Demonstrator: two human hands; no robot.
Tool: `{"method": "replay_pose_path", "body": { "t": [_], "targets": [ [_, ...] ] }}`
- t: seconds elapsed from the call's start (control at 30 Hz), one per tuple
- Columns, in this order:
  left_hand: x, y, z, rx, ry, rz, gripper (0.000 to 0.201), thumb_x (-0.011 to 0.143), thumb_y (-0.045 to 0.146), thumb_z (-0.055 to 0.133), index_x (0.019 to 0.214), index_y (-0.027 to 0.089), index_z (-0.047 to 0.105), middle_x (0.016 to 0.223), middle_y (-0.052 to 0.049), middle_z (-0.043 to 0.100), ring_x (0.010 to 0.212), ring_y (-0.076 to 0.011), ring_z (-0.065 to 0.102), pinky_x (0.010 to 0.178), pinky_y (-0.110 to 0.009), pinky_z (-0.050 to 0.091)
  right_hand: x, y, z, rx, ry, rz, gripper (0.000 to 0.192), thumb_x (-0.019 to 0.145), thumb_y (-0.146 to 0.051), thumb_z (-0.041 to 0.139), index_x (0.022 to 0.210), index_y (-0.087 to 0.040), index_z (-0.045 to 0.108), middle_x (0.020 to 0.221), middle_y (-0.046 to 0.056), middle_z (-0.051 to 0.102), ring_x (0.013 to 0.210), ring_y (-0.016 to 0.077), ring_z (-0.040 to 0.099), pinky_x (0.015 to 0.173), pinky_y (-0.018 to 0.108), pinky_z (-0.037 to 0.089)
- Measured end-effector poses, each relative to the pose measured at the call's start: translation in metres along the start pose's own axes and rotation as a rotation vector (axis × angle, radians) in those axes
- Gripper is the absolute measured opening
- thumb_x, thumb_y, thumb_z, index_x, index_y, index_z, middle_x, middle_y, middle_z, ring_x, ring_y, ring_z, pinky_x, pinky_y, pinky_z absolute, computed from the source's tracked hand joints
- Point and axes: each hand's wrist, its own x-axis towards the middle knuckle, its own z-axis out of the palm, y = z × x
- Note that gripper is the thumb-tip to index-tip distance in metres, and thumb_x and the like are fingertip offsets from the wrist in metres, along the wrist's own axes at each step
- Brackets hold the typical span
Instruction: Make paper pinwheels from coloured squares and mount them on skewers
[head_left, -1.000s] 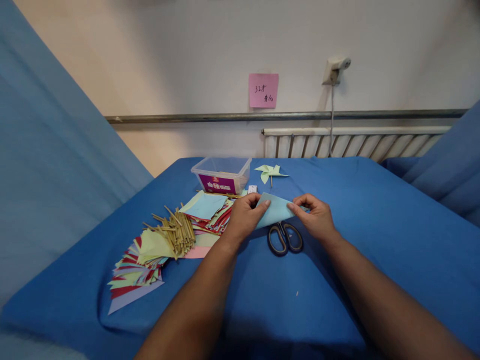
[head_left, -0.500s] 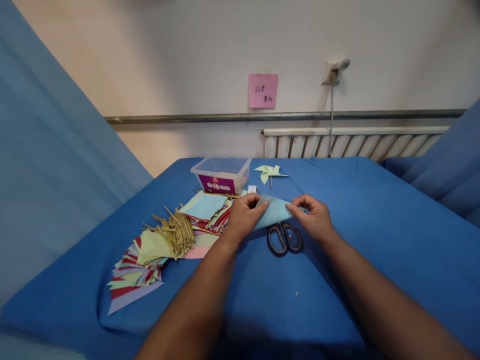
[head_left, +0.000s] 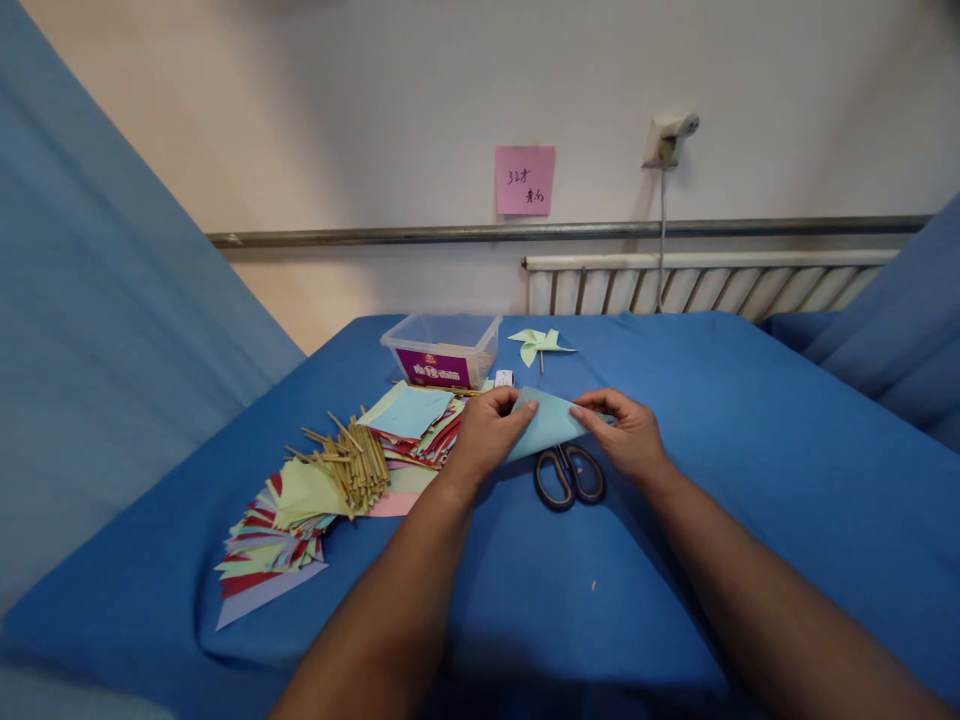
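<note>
Your left hand (head_left: 486, 437) and right hand (head_left: 628, 437) share one light blue paper (head_left: 546, 421); it is folded over, a flat pale sheet with a crisp upper edge and a lower corner pointing toward 7 o'clock; its colour is paler than the blue surface (head_left: 750, 470) beneath it; the left fingers (head_left: 517, 412) are closed in a pinch on its left edge, thumb on top; the right fingers (head_left: 589, 414) are closed in a pinch on its right edge; the paper sits just above the surface at centre, between your hands. Scissors (head_left: 568, 475) lie at 6 o'clock from the paper, handles toward you, blades hidden under it. At 9 o'clock lies a fan of coloured sheets (head_left: 409, 425), with a heap of sticks (head_left: 352, 465) upon them farther left; at 11 o'clock stands a clear box (head_left: 442, 349); at 12 o'clock lies a pale green pinwheel (head_left: 540, 342).
</note>
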Motion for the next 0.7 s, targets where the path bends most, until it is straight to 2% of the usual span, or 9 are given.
{"method": "replay_pose_path", "body": {
  "t": [0.7],
  "targets": [
    [0.0017, -0.005, 0.0008, 0.009, 0.0, -0.008, 0.025, 0.073, 0.039, 0.066, 0.071, 0.014, 0.064, 0.065, 0.001, 0.055, 0.06, -0.0112, 0.046, 0.056, -0.024, 0.036, 0.0, 0.005, 0.0009, -0.007, -0.016, -0.004, 0.021, 0.078, -0.039, 0.069, 0.086, -0.02, 0.07, 0.085, 0.004, 0.072, 0.079, 0.0202, 0.065, 0.075, 0.034, 0.05]
  ]
}}
